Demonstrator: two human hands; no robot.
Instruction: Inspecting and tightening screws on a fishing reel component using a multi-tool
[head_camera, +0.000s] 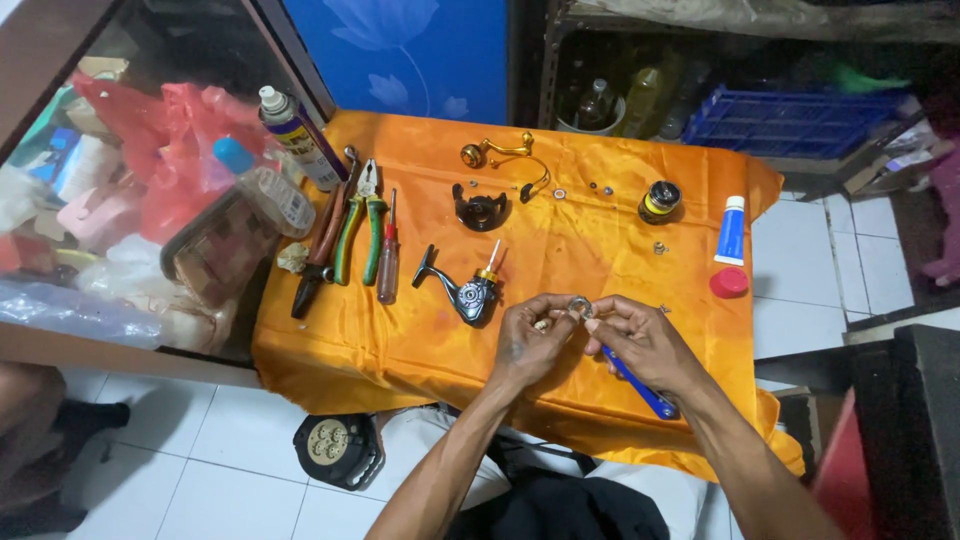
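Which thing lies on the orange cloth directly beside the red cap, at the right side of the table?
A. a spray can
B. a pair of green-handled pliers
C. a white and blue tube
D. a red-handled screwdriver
C: the white and blue tube lies just above the red cap on the orange cloth, while the pliers, screwdriver and spray can are at the left side.

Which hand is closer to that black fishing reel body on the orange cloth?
Left. The left hand sits just right of the reel body, almost touching; the right hand is farther right.
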